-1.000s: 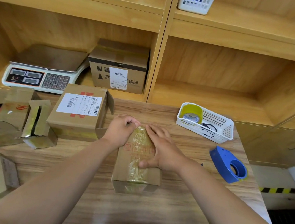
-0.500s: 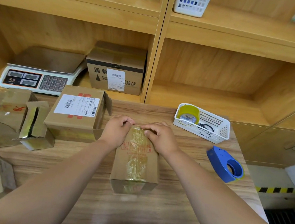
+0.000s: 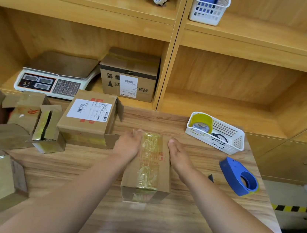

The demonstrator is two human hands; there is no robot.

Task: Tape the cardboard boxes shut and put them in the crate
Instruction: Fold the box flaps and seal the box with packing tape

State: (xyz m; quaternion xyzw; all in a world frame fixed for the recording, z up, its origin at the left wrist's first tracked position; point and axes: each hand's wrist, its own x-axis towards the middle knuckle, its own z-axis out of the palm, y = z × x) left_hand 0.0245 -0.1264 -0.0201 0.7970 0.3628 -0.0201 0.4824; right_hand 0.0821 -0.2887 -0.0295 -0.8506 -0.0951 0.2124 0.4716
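A small cardboard box (image 3: 148, 175) lies in the middle of the wooden table (image 3: 186, 207), with a strip of clear yellowish tape along its top and down its near face. My left hand (image 3: 128, 145) lies flat against the box's left side near the far end. My right hand (image 3: 179, 156) lies flat against its right side, fingers straight. A blue tape dispenser (image 3: 238, 177) rests on the table to the right. No crate is in view.
A larger labelled box (image 3: 88, 118) with open flaps stands left of my hands, and several open boxes (image 3: 31, 124) crowd the table's left side. A white basket (image 3: 225, 140) holding a tape roll (image 3: 202, 122) sits back right. A scale (image 3: 54, 79) and another box (image 3: 128, 74) occupy the shelf.
Both hands left the top far end of the box, where they pressed the tape, and now lie against its two sides. The box has not moved.
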